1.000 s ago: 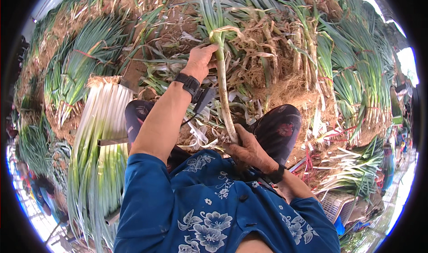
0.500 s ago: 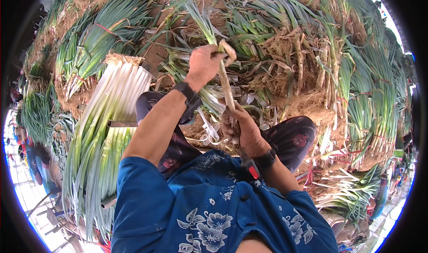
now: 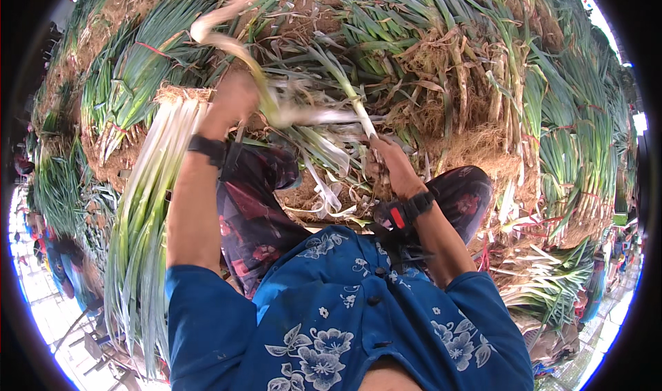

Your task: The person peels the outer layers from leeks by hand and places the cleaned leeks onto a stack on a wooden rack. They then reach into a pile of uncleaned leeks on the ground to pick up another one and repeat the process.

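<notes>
My right hand (image 3: 394, 165) is closed around the root end of a leek (image 3: 363, 118). The leek's white shaft slants up and away to its green top. Off to the left, blurred by motion, is my left hand (image 3: 236, 96), closed on a pale, yellowish outer leaf (image 3: 269, 100) stripped back from the leek. One blurred end of that leaf stretches toward the white shaft, and its other end whips up past the hand. Cleaned leeks (image 3: 162, 156) with white shafts lie side by side on a rack left of my left forearm.
Tied bundles of unpeeled leeks (image 3: 148, 53) lie at the far left, with more leeks (image 3: 572, 143) heaped along the right. Dry roots and husks (image 3: 441, 67) cover the ground ahead. Peeled scraps (image 3: 329, 192) lie between my knees. Trimmed leeks (image 3: 545, 281) lie at the lower right.
My left hand has swung left, away from the leek, drawing the outer leaf with it. My right hand has shifted slightly right and up, still holding the root end.
</notes>
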Available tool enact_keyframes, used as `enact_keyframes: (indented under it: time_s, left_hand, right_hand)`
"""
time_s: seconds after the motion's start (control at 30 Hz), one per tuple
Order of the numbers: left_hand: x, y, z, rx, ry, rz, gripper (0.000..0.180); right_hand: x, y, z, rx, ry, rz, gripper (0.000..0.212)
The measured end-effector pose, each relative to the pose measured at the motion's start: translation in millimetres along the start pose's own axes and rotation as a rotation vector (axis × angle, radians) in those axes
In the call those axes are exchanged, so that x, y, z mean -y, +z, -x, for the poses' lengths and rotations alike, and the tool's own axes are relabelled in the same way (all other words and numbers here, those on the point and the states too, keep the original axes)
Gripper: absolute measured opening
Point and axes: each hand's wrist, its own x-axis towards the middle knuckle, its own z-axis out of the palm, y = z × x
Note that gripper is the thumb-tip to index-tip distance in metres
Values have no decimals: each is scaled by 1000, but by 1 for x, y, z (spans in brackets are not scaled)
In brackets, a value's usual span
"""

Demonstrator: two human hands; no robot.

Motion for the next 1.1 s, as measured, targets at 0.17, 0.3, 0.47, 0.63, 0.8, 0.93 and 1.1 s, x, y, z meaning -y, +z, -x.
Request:
enact_keyframes:
  time_s: [0.17, 0.3, 0.47, 0.63, 0.8, 0.93, 1.1]
  left_hand:
    - [-83, 52, 4, 325, -128, 494, 52]
    - [-112, 52, -13, 242, -495, 1314, 54]
    - [-100, 41, -26, 70, -549, 1758, 24]
    - [-93, 14, -5, 18, -304, 1707, 26]
    - [-129, -14, 31, -6, -129, 1582, 36]
    - [-135, -18, 43, -53, -24, 1495, 35]
    - [-127, -14, 45, -41, 62, 1424, 31]
  right_hand:
    - [15, 21, 63, 0, -226, 343, 36]
    - [2, 36, 92, 80, -263, 414, 41]
    - [-16, 21, 93, 110, -268, 566, 40]
    - [0, 26, 27, -29, -482, 711, 41]
    - [71, 74, -20, 50, -664, 467, 43]
    - [91, 93, -25, 108, -535, 519, 35]
    - [93, 95, -28, 181, -433, 556, 30]
